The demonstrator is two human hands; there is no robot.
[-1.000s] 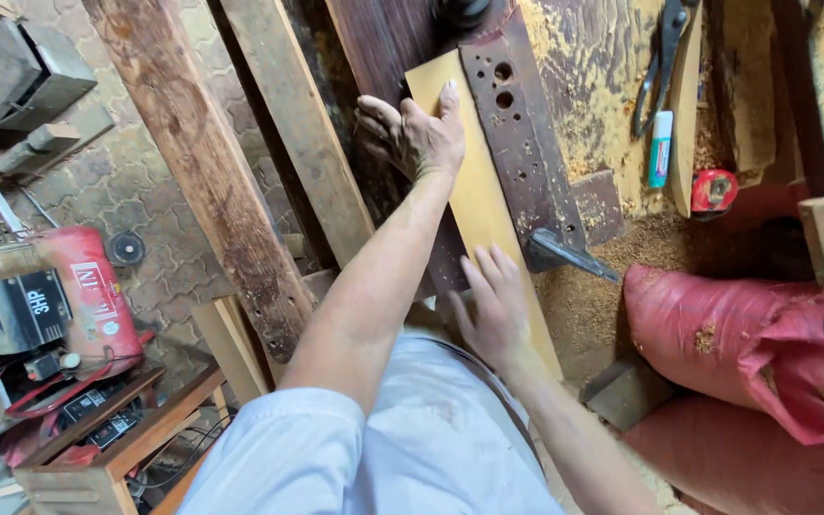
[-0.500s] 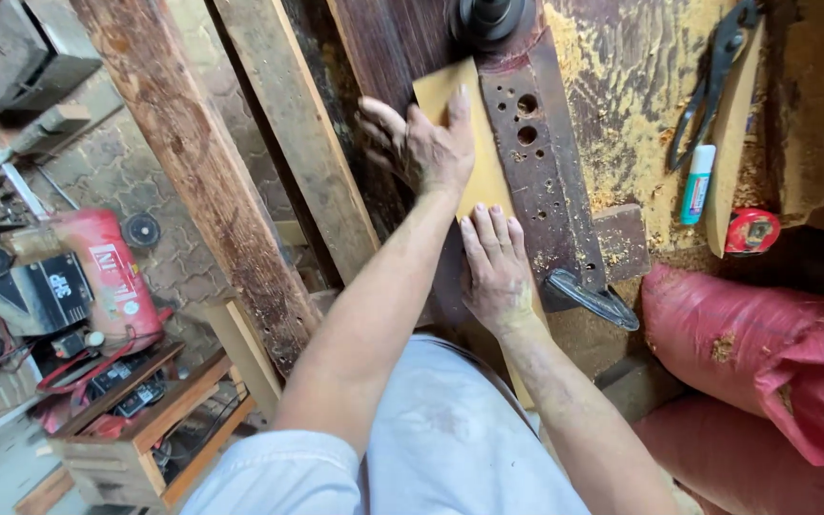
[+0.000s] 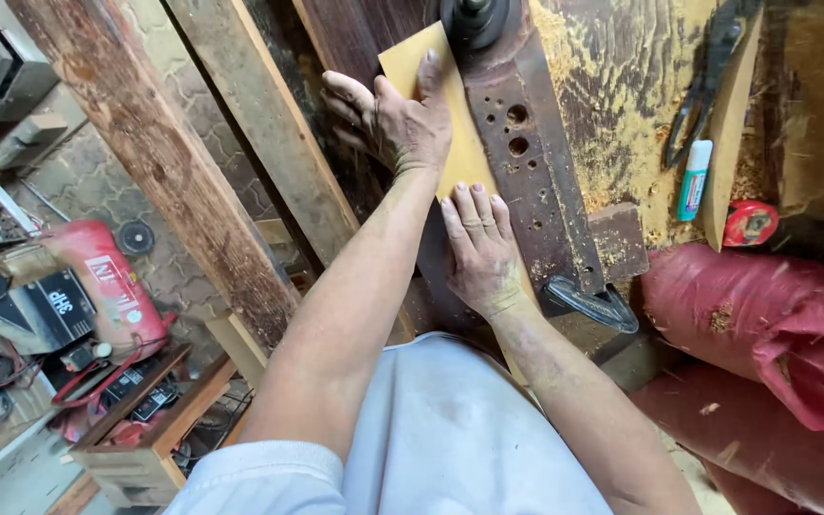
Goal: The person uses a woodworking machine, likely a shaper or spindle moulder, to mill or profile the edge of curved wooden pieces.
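Item one, work in hand: I see my right hand (image 3: 481, 250) laid flat, fingers spread, on the near part of a pale yellow board (image 3: 450, 114). My left hand (image 3: 395, 119) is pressed open-palmed farther up it, the board lying on the dark machine table (image 3: 536, 181) with its far end at the round black cutter head (image 3: 474, 21); I judge the pass partly through. Item two, packaging: red sacks (image 3: 765, 324) near right, a white-and-teal tube (image 3: 693, 181) and a red round tin (image 3: 751, 224) farther right, and a red compressor (image 3: 97, 286) bearing a black label at left.

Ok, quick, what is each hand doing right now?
Left hand: open, fingers spread, pressing flat on the far end of the yellow board.
Right hand: open, flat on the same board, nearer end.
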